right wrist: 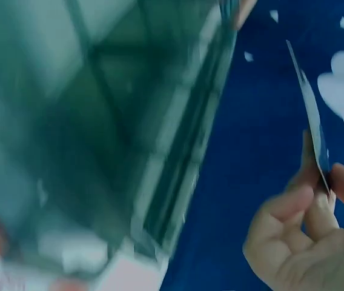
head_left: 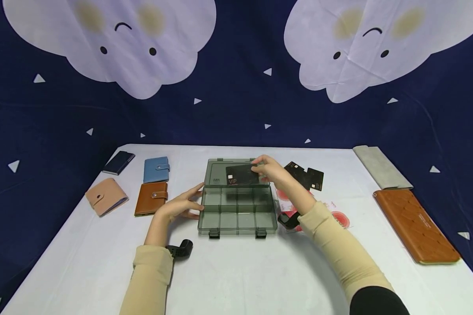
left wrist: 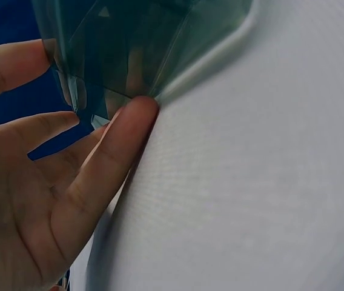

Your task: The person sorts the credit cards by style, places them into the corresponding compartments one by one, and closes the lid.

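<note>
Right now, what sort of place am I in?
Likely a staged tabletop setup, perhaps for filming: a cloud-print backdrop hangs behind a white table, with wallets spread at its left side.

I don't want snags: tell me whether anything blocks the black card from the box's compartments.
Nothing visible does: the lid is open, the right hand holds the black card up, and the left hand touches the box from outside.

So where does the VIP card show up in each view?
Head: the VIP card is near the middle, pinched in the right hand.
Left wrist: not in it.
Right wrist: right side, seen nearly edge-on between the fingers.
Shared landmark: the translucent box, central in head, at the top in left wrist, at left in right wrist.
</note>
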Demonstrator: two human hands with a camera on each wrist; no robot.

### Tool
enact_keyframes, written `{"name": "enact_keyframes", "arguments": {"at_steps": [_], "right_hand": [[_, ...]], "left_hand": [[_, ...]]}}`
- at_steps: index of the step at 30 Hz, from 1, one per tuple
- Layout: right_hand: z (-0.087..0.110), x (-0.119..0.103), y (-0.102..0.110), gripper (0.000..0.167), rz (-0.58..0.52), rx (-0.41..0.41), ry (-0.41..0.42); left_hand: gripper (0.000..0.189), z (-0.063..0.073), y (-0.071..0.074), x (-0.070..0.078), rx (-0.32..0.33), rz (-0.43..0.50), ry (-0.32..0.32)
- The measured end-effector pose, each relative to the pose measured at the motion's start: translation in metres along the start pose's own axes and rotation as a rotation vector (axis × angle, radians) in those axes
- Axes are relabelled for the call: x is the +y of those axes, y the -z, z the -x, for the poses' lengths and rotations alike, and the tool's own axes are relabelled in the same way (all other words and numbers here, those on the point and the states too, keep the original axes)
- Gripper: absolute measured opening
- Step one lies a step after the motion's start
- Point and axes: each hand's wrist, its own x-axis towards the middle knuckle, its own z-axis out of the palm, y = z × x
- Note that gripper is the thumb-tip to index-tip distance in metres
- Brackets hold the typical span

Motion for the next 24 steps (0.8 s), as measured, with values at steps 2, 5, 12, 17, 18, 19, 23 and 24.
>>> {"name": "enact_keyframes", "arguments": {"at_steps": [2,5,12,17,18,19,23,24], "right_hand": [[0.001,0.0,-0.011,0.027,0.001,-0.077,-0.033],[-0.001,0.002,-0.024,0.023,0.003,-0.151,-0.048],[-0.005,0.001,-0.044,0.017,0.138,-0.22,-0.017],[-0.007,0.001,-0.053,0.012,0.319,-0.21,0.03],[-0.007,0.001,-0.055,0.011,0.38,-0.205,0.047],[-0.007,0.001,-0.056,0.01,0.448,-0.201,0.066],[-0.007,0.001,-0.062,0.009,0.661,-0.215,0.108],[-0.007,0.001,-0.063,0.01,0.687,-0.224,0.108]], "left_hand": [[0.085,0.0,0.0,0.0,0.002,0.001,-0.001],[0.085,0.001,0.0,0.0,0.001,0.001,-0.001],[0.085,0.0,0.0,0.0,0.002,0.002,0.0],[0.085,0.0,0.001,0.0,-0.003,0.001,0.002],[0.085,0.0,0.001,0.0,-0.004,0.001,0.003],[0.085,0.0,0.001,0.0,-0.006,0.001,0.004],[0.086,0.0,0.001,0.0,-0.011,0.004,0.006],[0.086,0.0,0.001,0.0,-0.012,0.006,0.006]]}}
